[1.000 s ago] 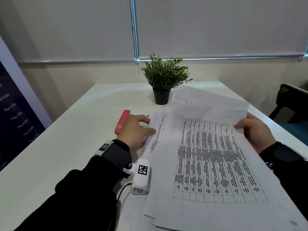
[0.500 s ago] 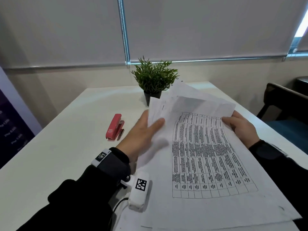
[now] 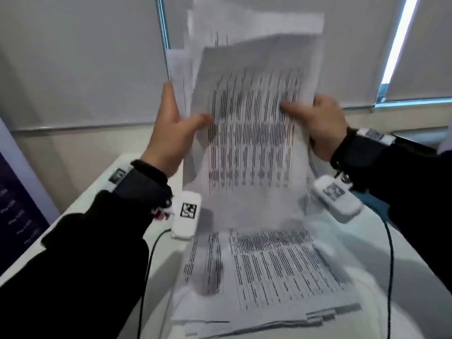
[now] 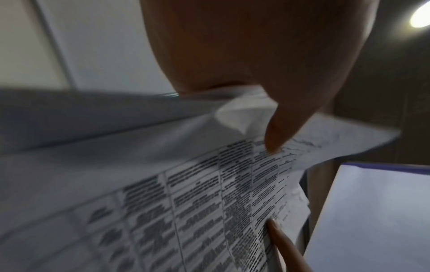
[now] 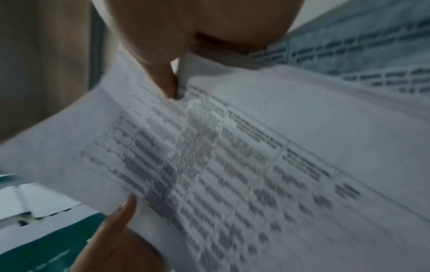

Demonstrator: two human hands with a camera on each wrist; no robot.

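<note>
A sheaf of printed sheets with tables point(image 3: 249, 113) stands upright in the air above the table. My left hand point(image 3: 176, 123) grips its left edge, thumb across the front. My right hand point(image 3: 315, 123) grips the right edge the same way. In the left wrist view the sheets point(image 4: 197, 193) lie under the thumb point(image 4: 279, 132). The right wrist view shows the sheets point(image 5: 232, 165) pinched between thumb and fingers point(image 5: 163, 77). More printed sheets point(image 3: 269, 277) lie loosely stacked on the white table point(image 3: 403, 277) below. The picture is blurred by motion.
White camera units hang under both wrists, with black cables trailing down over the table. Roller blinds point(image 3: 85, 57) cover the window behind. A dark banner point(image 3: 17, 211) stands at the far left. The lifted sheets hide the far part of the table.
Both hands have lifted a sheaf of sheets from flat on the table to upright in the air. The plant and red stapler are no longer in sight.
</note>
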